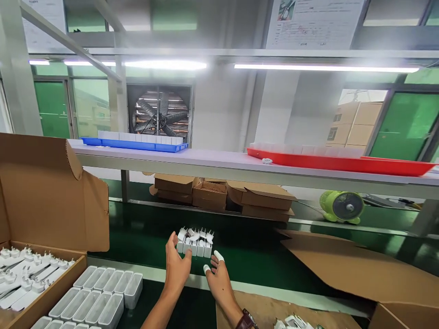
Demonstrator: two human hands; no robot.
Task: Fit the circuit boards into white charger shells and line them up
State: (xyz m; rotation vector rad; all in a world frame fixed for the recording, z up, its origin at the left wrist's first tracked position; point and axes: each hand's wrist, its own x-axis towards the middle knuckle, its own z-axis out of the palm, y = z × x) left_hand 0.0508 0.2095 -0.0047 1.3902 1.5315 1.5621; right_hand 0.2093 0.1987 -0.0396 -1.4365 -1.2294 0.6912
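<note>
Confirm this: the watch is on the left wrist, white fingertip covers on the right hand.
Not the left: the head view shows the watch on the right wrist. White fingertip covers are on the right hand, as stated.

Wall (212,114), pale, with a vertical pipe (248,96). Exhaust fan (159,116), large, dark-bladed, square-framed, set at wall left of centre. Glazing (91,107), green-tinted, dark-framed, at left, beside a solid green panel (53,109). Window (408,125) at right, partly green; beige building (366,119) visible outside. Strip lights (164,65), lit, in a row beneath a horizontal rail (222,53). Metal post (20,73) at left, joined by a slanting bar (68,41). Printed sheets (315,25), two, hung high; text illegible. Shelf (219,157), long, pale-topped, spanning above a dark green worktop (254,267).
</note>
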